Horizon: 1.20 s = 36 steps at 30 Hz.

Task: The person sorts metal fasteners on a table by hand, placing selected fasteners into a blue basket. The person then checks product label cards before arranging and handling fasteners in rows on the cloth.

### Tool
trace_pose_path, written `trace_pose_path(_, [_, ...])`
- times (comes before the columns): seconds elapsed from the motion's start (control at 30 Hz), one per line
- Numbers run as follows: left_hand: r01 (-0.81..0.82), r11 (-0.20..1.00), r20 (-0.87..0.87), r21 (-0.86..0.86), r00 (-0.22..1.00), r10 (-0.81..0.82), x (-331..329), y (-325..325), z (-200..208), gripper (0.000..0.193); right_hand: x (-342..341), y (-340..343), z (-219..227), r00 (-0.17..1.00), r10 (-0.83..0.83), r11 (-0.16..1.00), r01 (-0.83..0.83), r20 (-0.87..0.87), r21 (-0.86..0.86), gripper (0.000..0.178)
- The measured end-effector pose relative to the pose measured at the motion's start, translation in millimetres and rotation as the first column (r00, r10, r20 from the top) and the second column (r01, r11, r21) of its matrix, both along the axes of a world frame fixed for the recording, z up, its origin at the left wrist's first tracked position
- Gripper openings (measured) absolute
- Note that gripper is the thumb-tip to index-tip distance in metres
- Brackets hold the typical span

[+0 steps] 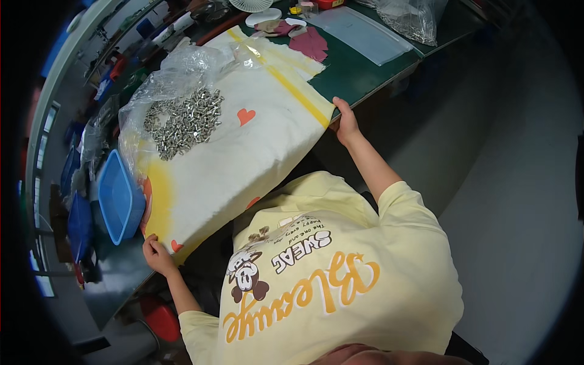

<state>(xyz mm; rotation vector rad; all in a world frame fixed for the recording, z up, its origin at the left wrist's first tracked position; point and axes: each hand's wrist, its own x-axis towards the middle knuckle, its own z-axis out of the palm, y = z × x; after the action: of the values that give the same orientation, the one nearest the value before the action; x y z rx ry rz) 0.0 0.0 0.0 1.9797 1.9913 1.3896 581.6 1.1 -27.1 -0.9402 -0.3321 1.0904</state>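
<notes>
A white cloth (255, 155) with yellow bands and red hearts lies over the table and hangs past its front edge. My left hand (158, 255) is closed on the cloth's near left corner. At the right, my right hand (345, 121) grips the opposite corner, thumb on top, by the table edge. A heap of small shiny metal parts (185, 121), short and tube-like, rests on the cloth toward the left. Behind and around the heap is a crumpled clear plastic bag (182, 67). Whether the parts lie partly inside the bag I cannot tell.
A blue plastic basin (121, 198) stands left of the cloth on the dark green table (365, 76). Pink cloth scraps (309, 44), a translucent sheet (362, 36) and a bag of metal parts (410, 21) lie at the back. A red stool (159, 317) is below left.
</notes>
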Motion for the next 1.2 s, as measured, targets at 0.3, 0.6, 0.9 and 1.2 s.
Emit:
trace_pose_path(0.3, [0.053,0.998,-0.028,-0.019,0.998,-0.054,-1.0,-6.4,11.4,0.017,-5.3,-2.3,6.0,0.995,-0.093,0.996,0.093,-0.03,0.007,0.025])
trace_pose_path(0.6, [0.196,0.954,0.721,-0.228,0.692,0.03,-2.9,-0.5,53.6,0.02,3.6,-13.3,30.8,0.975,0.218,0.96,-0.206,0.043,-0.19,0.05])
trace_pose_path(0.9, [0.63,0.675,0.567,-0.385,0.738,-0.366,109.9,67.9,117.9,0.017,-52.1,47.6,156.2,-0.234,0.91,-0.084,-0.912,0.342,-0.401,0.028])
trace_pose_path(1.2, [0.411,0.682,-0.007,-0.605,0.854,-0.521,160.9,97.0,108.8,0.055,-171.2,146.3,103.8,-0.313,0.198,0.712,-0.605,0.929,-0.356,0.074])
